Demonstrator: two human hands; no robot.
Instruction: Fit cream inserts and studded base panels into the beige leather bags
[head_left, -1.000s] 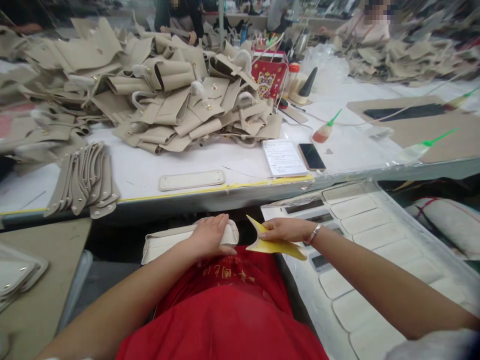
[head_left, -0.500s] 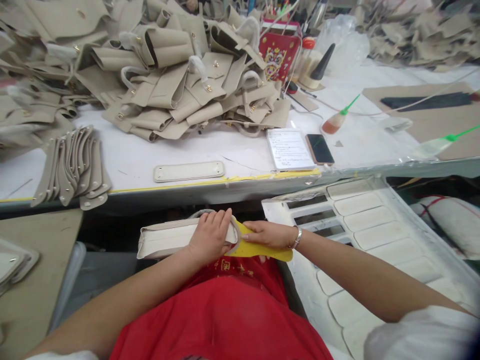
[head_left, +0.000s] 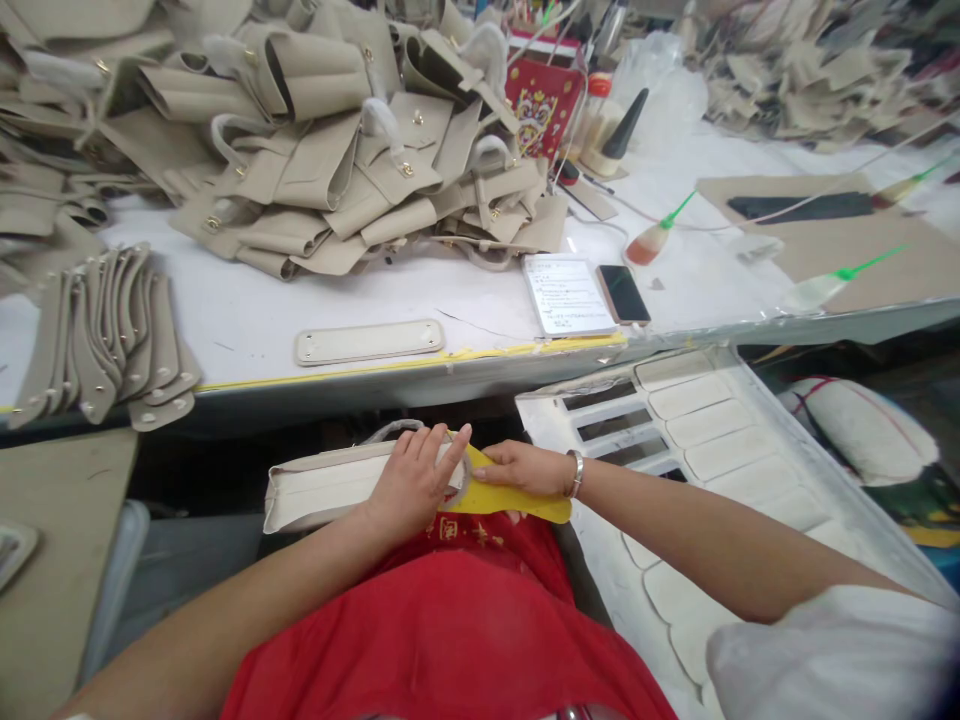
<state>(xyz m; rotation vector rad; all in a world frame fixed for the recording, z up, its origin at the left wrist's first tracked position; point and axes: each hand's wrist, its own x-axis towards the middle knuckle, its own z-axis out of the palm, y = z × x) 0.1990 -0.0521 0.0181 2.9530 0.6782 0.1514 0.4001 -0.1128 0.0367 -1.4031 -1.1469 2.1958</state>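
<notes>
A long off-white and beige bag [head_left: 322, 490] lies on its side over my lap, below the table edge. Across its right part rests my left hand [head_left: 416, 475], its fingers closed over the bag's right end. My right hand [head_left: 525, 468], with a bracelet at the wrist, grips a flat yellow sheet [head_left: 491, 492] whose left end meets the bag's right end. How far the sheet reaches inside the bag cannot be seen. Part of a handle curves up behind the bag, and a red apron [head_left: 450, 620] lies beneath.
Beige bags [head_left: 322, 170] are heaped on the white table. A stack of straps [head_left: 112, 335], a single strip [head_left: 367, 343], a notepad [head_left: 568, 295], a phone [head_left: 622, 293] and glue bottles [head_left: 651, 241] lie nearby. A white rack [head_left: 720, 440] with off-white panels stands right.
The camera view has shifted slightly. My left index finger has spread a little from the others. The bag and yellow sheet stay in my hands, nearly in place.
</notes>
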